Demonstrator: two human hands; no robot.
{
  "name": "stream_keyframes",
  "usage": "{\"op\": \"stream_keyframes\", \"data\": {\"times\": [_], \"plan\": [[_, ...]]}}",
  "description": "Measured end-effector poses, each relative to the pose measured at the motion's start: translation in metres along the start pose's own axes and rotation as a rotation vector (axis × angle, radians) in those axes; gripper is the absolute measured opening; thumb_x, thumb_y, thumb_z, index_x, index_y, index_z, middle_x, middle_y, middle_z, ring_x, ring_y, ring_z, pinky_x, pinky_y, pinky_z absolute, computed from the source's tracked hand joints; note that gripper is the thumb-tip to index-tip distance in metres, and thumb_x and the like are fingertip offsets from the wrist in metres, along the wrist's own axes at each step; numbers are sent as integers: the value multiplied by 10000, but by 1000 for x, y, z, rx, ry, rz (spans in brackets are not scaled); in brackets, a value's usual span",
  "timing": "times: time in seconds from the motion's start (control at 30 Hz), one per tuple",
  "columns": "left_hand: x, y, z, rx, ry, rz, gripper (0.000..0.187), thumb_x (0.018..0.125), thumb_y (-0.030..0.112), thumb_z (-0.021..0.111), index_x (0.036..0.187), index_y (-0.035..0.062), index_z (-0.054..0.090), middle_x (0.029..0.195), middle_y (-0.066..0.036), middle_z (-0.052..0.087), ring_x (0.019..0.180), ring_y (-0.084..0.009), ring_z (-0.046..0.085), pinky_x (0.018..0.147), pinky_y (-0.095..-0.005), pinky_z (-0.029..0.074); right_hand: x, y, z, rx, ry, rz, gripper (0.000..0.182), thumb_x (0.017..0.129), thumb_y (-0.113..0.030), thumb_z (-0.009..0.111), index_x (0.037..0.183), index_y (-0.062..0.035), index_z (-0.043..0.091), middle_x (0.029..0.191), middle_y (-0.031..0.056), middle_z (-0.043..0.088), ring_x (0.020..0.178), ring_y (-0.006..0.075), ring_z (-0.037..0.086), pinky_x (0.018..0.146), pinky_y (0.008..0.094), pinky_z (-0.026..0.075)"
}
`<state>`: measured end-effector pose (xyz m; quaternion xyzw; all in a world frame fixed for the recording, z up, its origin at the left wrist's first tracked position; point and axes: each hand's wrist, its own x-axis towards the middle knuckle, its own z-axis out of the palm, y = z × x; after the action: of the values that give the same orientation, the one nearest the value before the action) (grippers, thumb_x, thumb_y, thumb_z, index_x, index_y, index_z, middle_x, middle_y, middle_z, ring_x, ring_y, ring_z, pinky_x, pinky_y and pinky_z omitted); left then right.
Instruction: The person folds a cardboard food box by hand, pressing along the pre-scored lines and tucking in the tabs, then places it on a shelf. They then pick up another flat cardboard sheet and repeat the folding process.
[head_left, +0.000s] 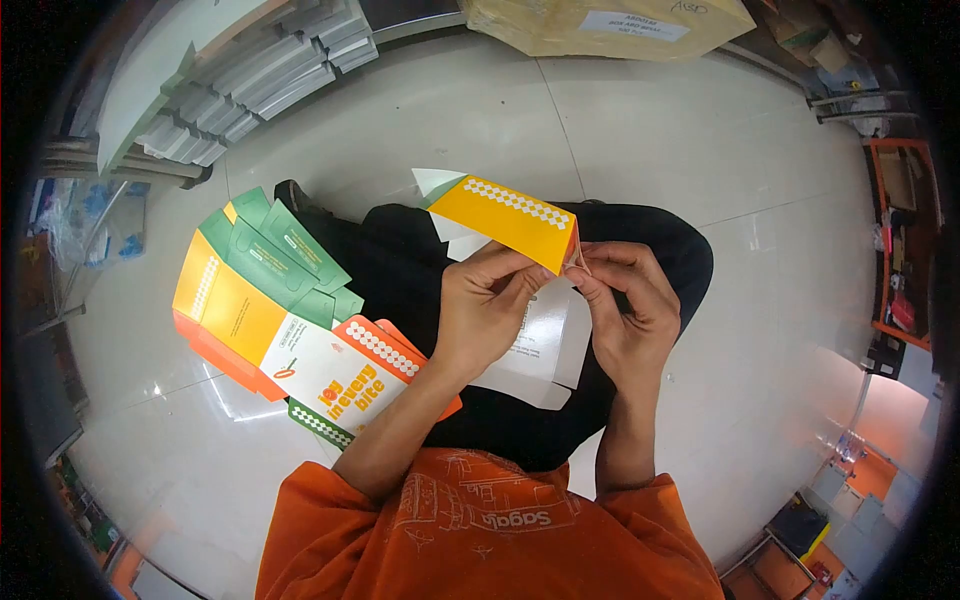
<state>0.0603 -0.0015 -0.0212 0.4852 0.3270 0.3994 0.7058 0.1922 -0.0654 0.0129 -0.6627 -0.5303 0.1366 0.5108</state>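
Observation:
A partly folded carton box (pixel 505 218) with a yellow panel and a row of white diamonds is held above my lap. My left hand (pixel 492 305) pinches its lower edge near the right corner. At the box's right end, my right hand (pixel 632 305) grips the orange end flaps between thumb and fingers. White and green flaps stick out at the box's far left end. Below my hands a white printed sheet or panel (pixel 545 350) lies on my lap. Beside my left forearm lie several flat, unfolded carton blanks (pixel 300 340), printed green, yellow, orange and white with "joy in every bite".
I sit on a pale tiled floor (pixel 690 140) with black-trousered legs (pixel 670 235) folded. Stacks of white sheets (pixel 265 85) stand at the upper left. A large labelled brown package (pixel 610 25) lies at the top. Orange-edged shelves (pixel 900 230) line the right side.

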Motion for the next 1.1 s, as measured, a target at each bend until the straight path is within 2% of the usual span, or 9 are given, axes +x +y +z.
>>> {"op": "stream_keyframes", "data": {"times": [0.17, 0.4, 0.57, 0.7, 0.77, 0.9, 0.97, 1.1], "plan": [[-2, 1, -1, 122, -32, 43, 140, 868, -30, 649, 1000, -18, 691, 996, -112, 688, 906, -138, 646, 801, -249, 507, 1, -3, -7, -64, -83, -5, 96, 781, 24, 729, 863, 8, 682, 896, 94, 638, 761, 167, 623, 648, 257, 495], [-1, -1, -2, 101, -38, 88, 125, 870, -39, 642, 986, -25, 687, 1015, -116, 684, 917, -144, 646, 797, -250, 508, 2, -6, -6, -63, -115, 42, 105, 769, 13, 745, 859, 2, 690, 883, 94, 645, 756, 168, 633, 640, 257, 500], [2, 2, -2, 95, -42, 47, 149, 866, -44, 639, 1004, -21, 690, 1008, -112, 686, 922, -150, 652, 803, -249, 508, -3, 0, -1, 2, 0, 30, 175, 724, -15, 793, 864, -7, 688, 846, 96, 671, 758, 183, 660, 665, 262, 518], [0, 3, -4, 88, -86, 31, 151, 863, -38, 643, 1004, -19, 692, 983, -107, 690, 906, -156, 653, 805, -252, 507, -7, 2, -5, 57, -28, 54, 176, 717, -6, 794, 858, -7, 688, 853, 93, 666, 771, 187, 653, 674, 271, 520], [-1, 3, -4, 175, -116, 96, 162, 861, -32, 647, 1017, -14, 690, 955, -106, 695, 881, -165, 656, 801, -259, 510, -5, 4, -8, 27, -101, -6, 189, 708, -7, 797, 863, -7, 689, 846, 90, 661, 797, 194, 646, 690, 281, 521], [3, 2, -2, 120, -135, 55, 165, 863, -27, 647, 1023, -10, 685, 985, -111, 682, 898, -169, 652, 805, -266, 512, -7, -2, -5, 17, -96, 25, 189, 713, 0, 790, 877, -5, 695, 860, 85, 654, 825, 200, 639, 705, 293, 521], [6, -1, 2, 48, -66, 100, 148, 866, -23, 645, 1009, -9, 682, 1026, -119, 650, 919, -175, 641, 805, -272, 512, -13, -6, 5, -174, 20, -67, 179, 743, 33, 760, 908, 19, 690, 919, 106, 644, 866, 228, 636, 734, 311, 521], [1, -7, 6, -8, -58, 102, 126, 886, -27, 618, 998, -9, 672, 1049, -120, 618, 950, -183, 628, 815, -279, 510, -32, -6, 22, -218, 155, -84, 175, 766, 60, 723, 935, 41, 679, 1008, 143, 618, 932, 261, 626, 785, 328, 519]]}}
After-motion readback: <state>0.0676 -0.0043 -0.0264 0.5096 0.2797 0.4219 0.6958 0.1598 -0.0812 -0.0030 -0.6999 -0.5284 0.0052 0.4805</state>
